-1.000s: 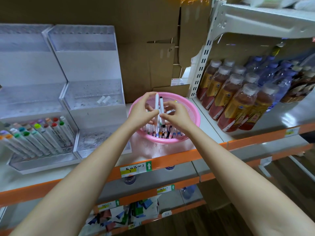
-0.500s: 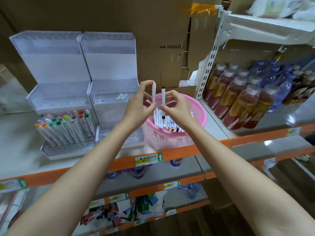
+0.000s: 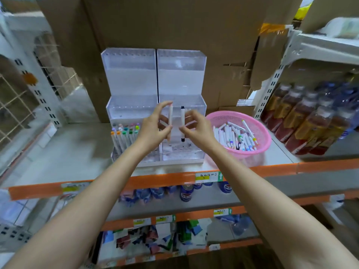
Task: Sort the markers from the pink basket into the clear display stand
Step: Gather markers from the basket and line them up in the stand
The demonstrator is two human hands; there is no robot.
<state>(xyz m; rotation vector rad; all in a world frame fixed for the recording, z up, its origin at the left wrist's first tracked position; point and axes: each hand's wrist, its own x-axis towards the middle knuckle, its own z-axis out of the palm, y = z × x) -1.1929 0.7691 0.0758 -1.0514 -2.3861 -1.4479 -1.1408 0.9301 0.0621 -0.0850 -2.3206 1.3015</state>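
Note:
A clear tiered display stand [image 3: 180, 74] sits on the shelf in two side-by-side units. Its lower left tier carries several colour-capped markers [image 3: 124, 133]. To its right stands the pink basket [image 3: 262, 133], filled with several white markers [image 3: 236, 137]. My left hand [image 3: 153, 127] pinches an upright white marker with a pale cap [image 3: 170, 117]. My right hand [image 3: 196, 129] pinches an upright white marker with black caps [image 3: 182, 123]. Both markers hang side by side in front of the stand's right unit, above its lower tier.
Rows of drink bottles [image 3: 310, 121] stand on the shelf to the right of the basket. Cardboard boxes [image 3: 174, 22] rise behind the stand. An orange shelf edge [image 3: 155, 179] runs below my hands, with cans and packets on lower shelves. A wire grid panel [image 3: 17, 105] is at the left.
Both hands have lifted one marker each out of the pink basket and carried them left, in front of the clear stand. The camera view has swung so the stand is centred.

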